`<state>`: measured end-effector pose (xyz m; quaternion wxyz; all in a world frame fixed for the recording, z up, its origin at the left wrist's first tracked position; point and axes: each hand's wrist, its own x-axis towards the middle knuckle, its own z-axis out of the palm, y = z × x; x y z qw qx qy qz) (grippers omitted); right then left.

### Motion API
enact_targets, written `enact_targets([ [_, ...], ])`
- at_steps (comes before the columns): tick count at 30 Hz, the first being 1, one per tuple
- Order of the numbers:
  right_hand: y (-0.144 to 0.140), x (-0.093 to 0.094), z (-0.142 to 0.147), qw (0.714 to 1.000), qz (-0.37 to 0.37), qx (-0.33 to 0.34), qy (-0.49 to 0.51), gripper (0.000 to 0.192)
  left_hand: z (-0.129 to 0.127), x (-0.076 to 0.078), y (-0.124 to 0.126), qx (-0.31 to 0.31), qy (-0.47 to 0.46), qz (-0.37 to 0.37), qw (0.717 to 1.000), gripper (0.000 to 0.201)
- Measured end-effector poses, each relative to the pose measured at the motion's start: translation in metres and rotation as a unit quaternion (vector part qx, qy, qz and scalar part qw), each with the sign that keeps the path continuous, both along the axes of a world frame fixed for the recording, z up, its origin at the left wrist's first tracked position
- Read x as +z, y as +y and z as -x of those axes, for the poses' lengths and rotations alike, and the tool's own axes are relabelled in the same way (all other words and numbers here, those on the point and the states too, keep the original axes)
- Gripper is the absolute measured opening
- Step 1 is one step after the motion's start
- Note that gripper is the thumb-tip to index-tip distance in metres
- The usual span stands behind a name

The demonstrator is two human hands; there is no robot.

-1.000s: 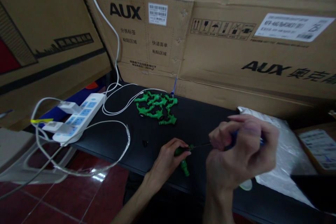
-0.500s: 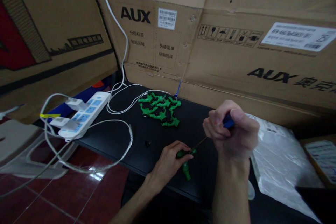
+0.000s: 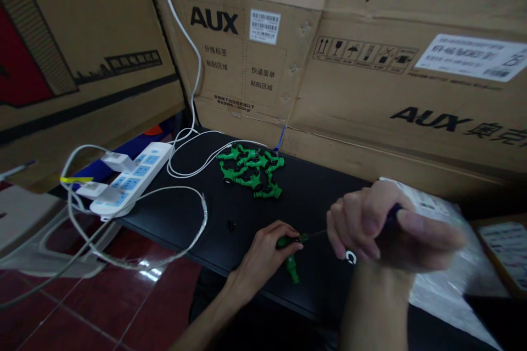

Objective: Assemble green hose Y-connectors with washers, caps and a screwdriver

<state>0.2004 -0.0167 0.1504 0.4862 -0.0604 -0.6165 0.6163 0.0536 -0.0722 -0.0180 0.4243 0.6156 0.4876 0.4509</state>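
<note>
My left hand (image 3: 269, 247) is closed on a small green plastic fitting (image 3: 284, 241), pressed low over the black table. Part of it is hidden by my fingers. My right hand (image 3: 382, 225) is wrapped round the dark blue handle of a screwdriver (image 3: 394, 211), blurred by motion. Its thin shaft runs left to the fitting's end; whether the tip touches cannot be made out. Just below my left fingers lies another green part (image 3: 292, 270); whether it joins the held fitting is unclear. A white ring (image 3: 350, 257) shows beside my right fingers.
Several green Y-shaped fittings with black parts (image 3: 251, 167) lie in a cluster on the black table (image 3: 181, 230). A small black piece (image 3: 231, 225) is nearer. White power strip (image 3: 142, 173) and cables sit left. Plastic-wrapped package (image 3: 448, 285) lies right; cardboard boxes (image 3: 354, 98) stand behind.
My right hand has swung right and down with the screwdriver, whose shaft now lies flatter. The white ring has come into view. My left hand stays in place.
</note>
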Motion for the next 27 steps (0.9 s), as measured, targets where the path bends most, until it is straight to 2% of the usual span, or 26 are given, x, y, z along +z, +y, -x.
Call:
enact_targets([
  [1, 0.0, -0.003, 0.005, 1.0, 0.005, -0.028, 0.011, 0.025, 0.0, 0.0, 0.0, 0.002, 0.002, 0.0, 1.0, 0.012],
  [2, -0.001, -0.006, 0.012, 0.994, 0.014, -0.106, 0.025, 0.024, 0.0, -0.001, 0.0, 0.003, 0.003, -0.002, 1.0, 0.013],
  [3, -0.005, -0.009, 0.022, 0.972, 0.021, -0.23, 0.044, 0.022, 0.0, -0.003, 0.0, 0.003, 0.004, -0.008, 1.0, 0.014],
  [4, -0.01, -0.012, 0.033, 0.926, 0.023, -0.371, 0.064, 0.02, 0.0, -0.004, 0.0, 0.0, 0.004, -0.015, 1.0, 0.015],
  [5, -0.016, -0.014, 0.043, 0.856, 0.019, -0.51, 0.082, 0.017, 0.0, -0.006, 0.0, -0.002, 0.006, -0.022, 1.0, 0.016],
  [6, -0.022, -0.015, 0.052, 0.784, 0.011, -0.613, 0.093, 0.015, 0.001, -0.007, 0.0, -0.005, 0.007, -0.028, 1.0, 0.017],
  [7, -0.028, -0.015, 0.058, 0.736, 0.0, -0.67, 0.094, 0.014, 0.001, -0.008, 0.0, -0.007, 0.009, -0.032, 0.999, 0.017],
  [8, -0.032, -0.014, 0.06, 0.721, -0.008, -0.687, 0.088, 0.013, 0.001, -0.008, 0.0, -0.007, 0.009, -0.033, 0.999, 0.017],
  [9, -0.034, -0.012, 0.058, 0.748, -0.01, -0.66, 0.072, 0.013, 0.001, -0.007, 0.0, -0.007, 0.006, -0.033, 0.999, 0.017],
  [10, -0.033, -0.01, 0.053, 0.801, -0.005, -0.597, 0.052, 0.013, 0.001, -0.006, 0.0, -0.009, 0.003, -0.03, 0.999, 0.016],
  [12, -0.026, -0.003, 0.035, 0.919, 0.017, -0.394, 0.002, 0.012, 0.001, -0.003, 0.0, -0.011, -0.004, -0.021, 1.0, 0.015],
  [13, -0.019, 0.0, 0.024, 0.963, 0.025, -0.269, -0.021, 0.012, 0.001, -0.001, 0.0, -0.01, -0.004, -0.014, 1.0, 0.014],
  [14, -0.011, 0.003, 0.015, 0.988, 0.024, -0.15, -0.036, 0.014, 0.001, 0.0, 0.0, -0.009, -0.003, -0.005, 1.0, 0.014],
  [16, 0.004, 0.005, 0.004, 0.999, 0.009, 0.041, -0.026, 0.022, 0.0, 0.001, 0.0, -0.004, 0.001, 0.005, 1.0, 0.013],
  [17, 0.009, 0.005, 0.003, 0.996, 0.01, 0.088, -0.014, 0.025, 0.0, 0.001, 0.0, 0.001, 0.002, 0.006, 1.0, 0.014],
  [18, 0.013, 0.003, 0.006, 0.995, 0.021, 0.096, -0.004, 0.028, -0.001, 0.001, 0.0, 0.003, 0.002, 0.005, 1.0, 0.015],
  [19, 0.014, 0.001, 0.011, 0.998, 0.037, 0.057, 0.002, 0.029, -0.001, 0.0, -0.001, 0.005, 0.001, 0.002, 1.0, 0.016],
  [20, 0.012, -0.001, 0.019, 0.998, 0.052, -0.035, 0.009, 0.027, -0.001, -0.001, -0.001, 0.004, 0.0, 0.0, 1.0, 0.016],
  [21, 0.008, -0.003, 0.027, 0.983, 0.06, -0.17, 0.024, 0.025, -0.002, -0.002, -0.001, 0.003, -0.003, -0.002, 1.0, 0.016],
  [22, 0.003, -0.005, 0.036, 0.943, 0.063, -0.325, 0.049, 0.022, -0.001, -0.003, -0.001, 0.001, -0.005, -0.004, 1.0, 0.016],
  [23, -0.003, -0.007, 0.044, 0.878, 0.06, -0.469, 0.076, 0.019, -0.001, -0.004, 0.0, 0.0, -0.008, -0.007, 1.0, 0.016],
  [24, -0.009, -0.008, 0.05, 0.809, 0.054, -0.577, 0.099, 0.018, -0.001, -0.005, 0.0, 0.001, -0.011, -0.01, 1.0, 0.016],
  [25, -0.014, -0.009, 0.054, 0.759, 0.047, -0.64, 0.111, 0.017, 0.0, -0.005, 0.0, 0.003, -0.013, -0.013, 1.0, 0.016],
  [26, -0.018, -0.008, 0.055, 0.744, 0.045, -0.657, 0.111, 0.016, 0.0, -0.005, 0.001, 0.004, -0.016, -0.014, 1.0, 0.015],
  [27, -0.02, -0.007, 0.053, 0.767, 0.048, -0.632, 0.1, 0.017, 0.001, -0.005, 0.001, 0.003, -0.019, -0.014, 1.0, 0.015],
])
